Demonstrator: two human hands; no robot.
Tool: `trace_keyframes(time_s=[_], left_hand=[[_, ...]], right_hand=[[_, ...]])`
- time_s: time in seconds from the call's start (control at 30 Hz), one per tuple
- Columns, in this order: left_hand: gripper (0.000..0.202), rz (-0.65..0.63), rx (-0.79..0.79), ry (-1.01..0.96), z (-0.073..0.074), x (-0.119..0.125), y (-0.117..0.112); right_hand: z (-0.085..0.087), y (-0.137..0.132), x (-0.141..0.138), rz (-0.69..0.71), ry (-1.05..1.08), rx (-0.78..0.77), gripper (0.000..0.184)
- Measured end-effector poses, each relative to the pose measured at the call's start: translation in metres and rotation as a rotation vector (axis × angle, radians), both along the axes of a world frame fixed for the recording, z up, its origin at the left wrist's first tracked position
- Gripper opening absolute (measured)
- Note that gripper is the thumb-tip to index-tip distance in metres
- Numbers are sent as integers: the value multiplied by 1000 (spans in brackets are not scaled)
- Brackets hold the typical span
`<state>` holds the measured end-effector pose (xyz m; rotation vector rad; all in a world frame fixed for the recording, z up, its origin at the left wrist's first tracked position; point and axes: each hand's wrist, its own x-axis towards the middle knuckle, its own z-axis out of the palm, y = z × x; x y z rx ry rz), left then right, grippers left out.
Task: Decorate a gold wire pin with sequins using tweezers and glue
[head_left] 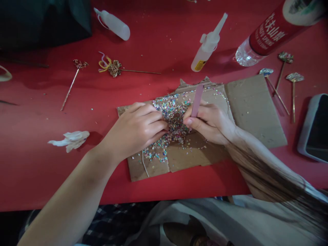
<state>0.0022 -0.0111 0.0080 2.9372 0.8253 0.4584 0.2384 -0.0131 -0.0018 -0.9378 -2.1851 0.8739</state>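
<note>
On the red worktop (33, 171), a crumpled tissue (69, 139) lies at the left. The left hand (138, 129) rests on the cardboard (253, 109), with its fingers curled narrow and the tips in the glitter pile (173, 120); I cannot tell if they pinch anything. Just beside it, on the other side of the pile, the right hand (211, 123) holds a pink tool (197, 96) upright, its lower end in the glitter. A glue bottle (208, 44) lies behind the cardboard, and a phone (314, 128) lies at the far right.
</note>
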Motion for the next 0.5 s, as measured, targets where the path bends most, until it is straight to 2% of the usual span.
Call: trace_keyframes(time_s=[0.17, 0.5], left_hand=[[15, 12, -53, 9, 1, 0, 0], [15, 6, -40, 30, 1, -1, 0]], right_hand=[[7, 1, 0, -52, 100, -133, 30], [1, 1, 0, -28, 7, -40, 29]])
